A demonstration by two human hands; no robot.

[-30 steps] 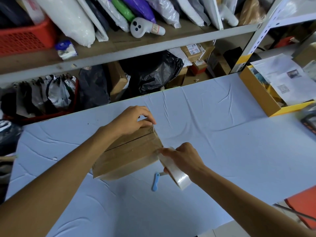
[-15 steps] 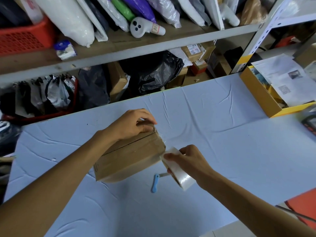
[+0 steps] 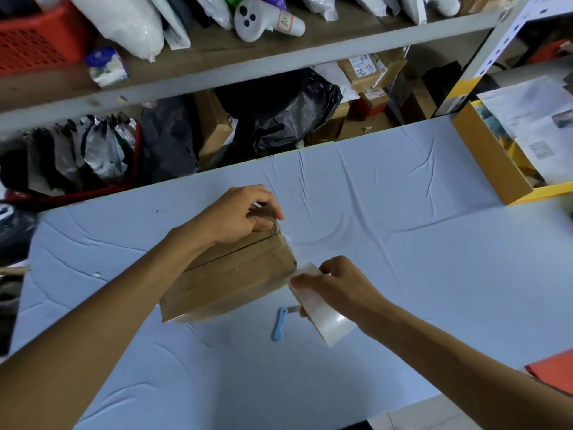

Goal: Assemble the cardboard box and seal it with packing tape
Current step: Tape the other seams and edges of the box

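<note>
A brown cardboard box (image 3: 235,274) with closed flaps lies on the light blue table (image 3: 403,243), slightly raised at its near edge. My left hand (image 3: 238,214) grips the box's far right corner. A roll of clear packing tape (image 3: 322,311) is held in my right hand (image 3: 344,285) just off the box's right end. A strip of tape seems to run from the roll toward that end.
A small blue-handled cutter (image 3: 280,324) lies on the table just below the box, next to the roll. A yellow box (image 3: 490,162) with papers stands at the right. Cluttered shelves (image 3: 248,66) rise behind the table. A red object (image 3: 552,367) is at the lower right.
My right hand has drawn the tape roll a little away from the box's right end. The box has turned slightly. My left hand has stayed on the far corner.
</note>
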